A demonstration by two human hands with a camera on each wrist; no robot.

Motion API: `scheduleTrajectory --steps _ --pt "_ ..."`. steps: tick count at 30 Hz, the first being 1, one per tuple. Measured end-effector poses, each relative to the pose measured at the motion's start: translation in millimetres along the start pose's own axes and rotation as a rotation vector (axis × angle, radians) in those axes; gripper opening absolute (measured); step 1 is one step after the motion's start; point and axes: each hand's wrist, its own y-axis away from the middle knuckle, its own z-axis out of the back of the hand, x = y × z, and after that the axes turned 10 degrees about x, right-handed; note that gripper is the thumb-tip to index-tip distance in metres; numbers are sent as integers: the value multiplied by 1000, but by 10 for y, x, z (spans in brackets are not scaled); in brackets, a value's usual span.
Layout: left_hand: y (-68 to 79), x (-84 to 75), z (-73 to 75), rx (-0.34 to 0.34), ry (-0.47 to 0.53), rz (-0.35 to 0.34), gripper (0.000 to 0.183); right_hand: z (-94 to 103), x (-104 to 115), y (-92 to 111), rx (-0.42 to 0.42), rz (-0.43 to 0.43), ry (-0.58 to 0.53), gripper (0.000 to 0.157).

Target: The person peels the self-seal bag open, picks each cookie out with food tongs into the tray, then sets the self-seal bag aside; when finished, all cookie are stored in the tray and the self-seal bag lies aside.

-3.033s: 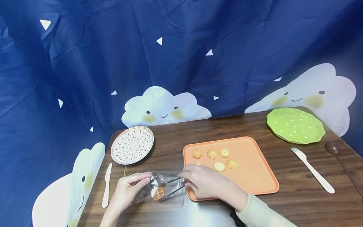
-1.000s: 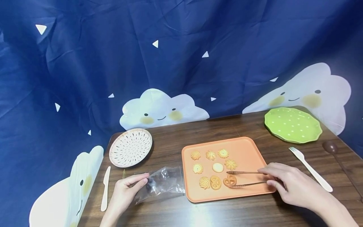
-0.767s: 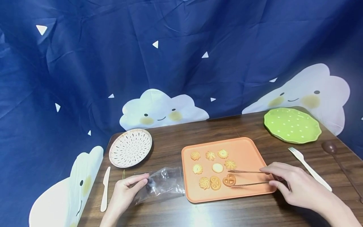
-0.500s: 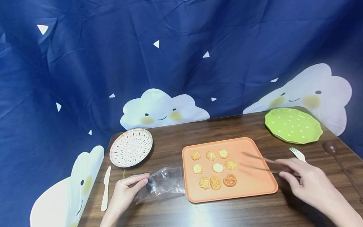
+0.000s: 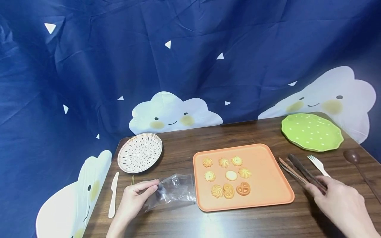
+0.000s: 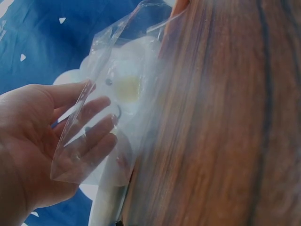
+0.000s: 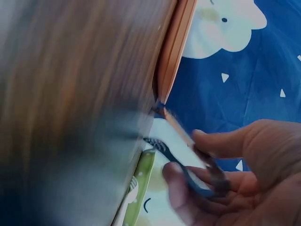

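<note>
My left hand [image 5: 135, 198] pinches the edge of a clear plastic bag [image 5: 178, 190] between thumb and index finger; no contents show in it. In the left wrist view the other fingers show through the film of the bag [image 6: 108, 94]. My right hand [image 5: 339, 201] holds brown tongs [image 5: 305, 172] beside the tray's right edge, their tips apart with nothing between them. On the orange tray [image 5: 268, 181] lie several cookies, among them a dark pretzel-shaped cookie [image 5: 243, 188] in the nearest row and a plain round cookie [image 5: 231, 175] in the middle.
A white fork [image 5: 318, 164] lies partly hidden behind my right hand, with a long brown spoon [image 5: 352, 157] farther right. A green dotted plate [image 5: 312, 132] stands at the back right. A patterned white plate [image 5: 140, 153] and white knife [image 5: 113, 195] are on the left.
The tongs reached into the bag around a pretzel-shaped cookie three seconds ago. That cookie now lies released on the tray. My right hand and tongs have moved right, off the tray.
</note>
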Motion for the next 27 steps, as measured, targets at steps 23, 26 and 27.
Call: scheduleTrajectory --steps 23,26,27 --pt "35 -50 -34 33 -140 6 21 139 59 -35 400 -68 99 73" --pt "43 -54 -13 48 -183 3 27 166 184 -67 240 -23 84 79" --pt "41 -64 -1 45 -197 -2 30 168 253 -89 173 15 82 77"
